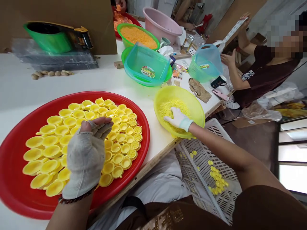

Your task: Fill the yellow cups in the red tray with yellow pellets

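My left hand (87, 153), in a worn grey-white glove with bare fingertips, hovers over a large red tray (11, 166). Its fingers are extended side by side and its thumb stands up; I see nothing held, though the palm is partly hidden. Many small yellow cups (51, 151) lie in rows on the tray, and some at its right side contain tiny yellow pieces. My right hand (177, 118), in a white glove, reaches into a yellow bowl (198, 112). Its fingers are apart and touch the heap of small yellow granules (168, 107).
A white perforated basket (222, 135) with loose yellow pieces stands below the table edge. Behind are a teal scoop-shaped basin (134, 65), a green bowl of orange granules (137, 36), a pink basin (160, 24) and a blue basket (208, 59). A co-worker (263, 73) sits at right.
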Tool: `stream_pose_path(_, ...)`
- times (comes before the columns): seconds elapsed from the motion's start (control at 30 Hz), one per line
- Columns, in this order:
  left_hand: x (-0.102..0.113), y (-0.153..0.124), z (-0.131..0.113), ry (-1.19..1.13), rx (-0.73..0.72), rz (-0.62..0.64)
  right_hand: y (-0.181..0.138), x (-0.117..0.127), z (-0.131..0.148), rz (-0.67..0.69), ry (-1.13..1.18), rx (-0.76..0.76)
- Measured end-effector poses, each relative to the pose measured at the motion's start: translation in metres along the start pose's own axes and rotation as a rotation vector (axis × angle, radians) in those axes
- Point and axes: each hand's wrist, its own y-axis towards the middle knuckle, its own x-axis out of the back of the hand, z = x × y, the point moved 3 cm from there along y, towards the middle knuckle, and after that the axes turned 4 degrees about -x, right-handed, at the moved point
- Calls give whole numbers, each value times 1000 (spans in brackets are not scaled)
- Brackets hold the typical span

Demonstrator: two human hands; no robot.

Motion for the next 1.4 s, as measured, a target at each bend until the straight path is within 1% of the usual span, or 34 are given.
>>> stream_pose_path(0.07, 0, 0, -1, 19, 11, 9, 2, -7, 7, 95, 284, -101)
stream_pose_path(0.13, -1, 0, -3, 40, 21, 23, 7, -3, 6, 197, 591, -255)
stream_pose_path(0.17, -1, 0, -4, 49, 24, 25, 9, 2, 4, 241, 696, -318)
stream_pose_path(0.27, -2, 0, -3, 63, 33, 24, 13, 24, 1, 332, 892, -397)
stream_pose_path(0.33, -2, 0, -1, 52, 34, 20, 10, 35, 10, 383, 1001, -402)
stream_pose_path(0.37, -1, 0, 0, 41, 27, 14, 7, 39, 19, 402, 1055, -392)
stream_pose_path(0.43, 0, 0, 3, 13, 18, 9, -2, 41, 49, 444, 1220, -348)
stream_pose_path(0.53, 3, 2, 4, -25, 10, 11, -21, 34, 111, 519, 1548, -223)
stream_pose_path(0.6, 5, 2, 2, -43, 3, 14, -30, 21, 155, 522, 1661, -119)
stream_pose_path(0.67, 7, 3, -1, -58, -8, 12, -30, 1, 190, 444, 1683, -27)
stream_pose_path(0.73, 8, 3, -4, -73, -19, 12, -22, -22, 212, 305, 1656, 27)
stream_pose_path(0.83, 11, 3, -10, -100, -42, 12, 0, -56, 222, 129, 1581, 53)
stream_pose_path(0.93, 12, 3, -13, -122, -54, 5, 20, -79, 217, 67, 1518, 96)
stream_pose_path(1.07, 12, 2, -15, -125, -56, 11, 34, -91, 212, 45, 1464, 147)
stream_pose_path(1.2, 12, 1, -14, -132, -50, 14, 41, -93, 215, 22, 1471, 160)
stream_pose_path(1.4, 13, 3, -18, -124, -46, -14, 49, -95, 227, 47, 1488, 207)
